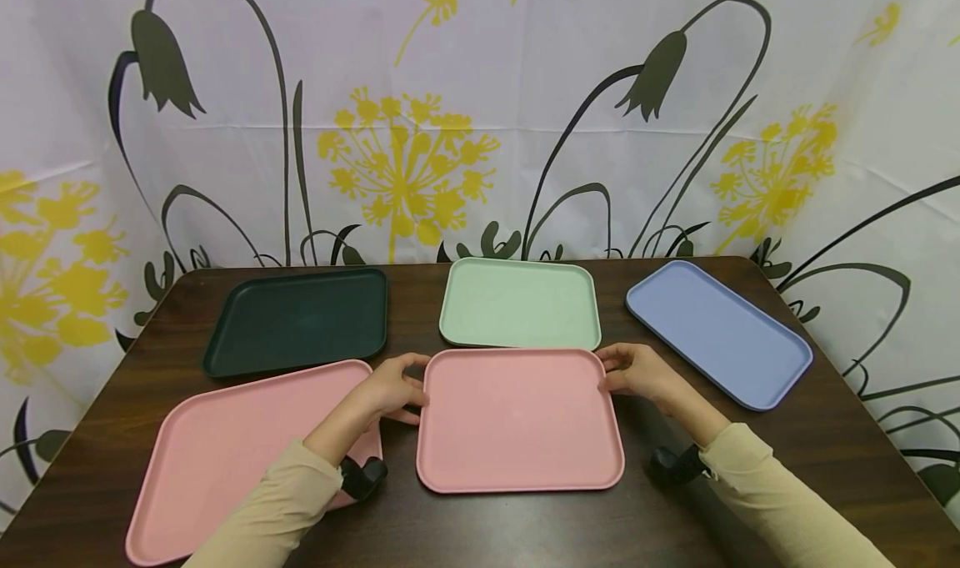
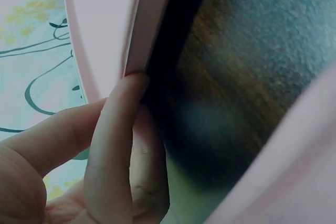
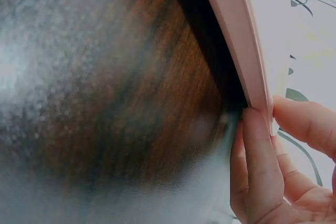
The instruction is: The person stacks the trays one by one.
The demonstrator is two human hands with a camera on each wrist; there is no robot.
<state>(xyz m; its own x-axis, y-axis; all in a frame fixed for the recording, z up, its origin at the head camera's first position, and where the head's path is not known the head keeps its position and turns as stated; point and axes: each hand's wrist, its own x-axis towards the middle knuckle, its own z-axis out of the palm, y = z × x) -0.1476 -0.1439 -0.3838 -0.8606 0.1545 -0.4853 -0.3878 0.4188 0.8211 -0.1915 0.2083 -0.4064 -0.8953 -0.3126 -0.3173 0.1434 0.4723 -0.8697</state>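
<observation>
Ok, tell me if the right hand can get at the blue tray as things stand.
Likely yes: nothing visible lies between the right hand and the blue tray, though that hand holds the central pink tray.

I see open table (image 1: 465, 528) along the near side of the middle pink tray (image 1: 521, 422), room for a hand. The left hand (image 1: 384, 389) plugs the narrow gap toward the left pink tray (image 1: 225, 443); the right hand (image 1: 639, 371) blocks the right edge. The green tray (image 1: 521, 304) crowds the far edge; 2 lanes of table flank it, toward the dark tray (image 1: 300, 322) and the blue tray (image 1: 720, 334).
</observation>
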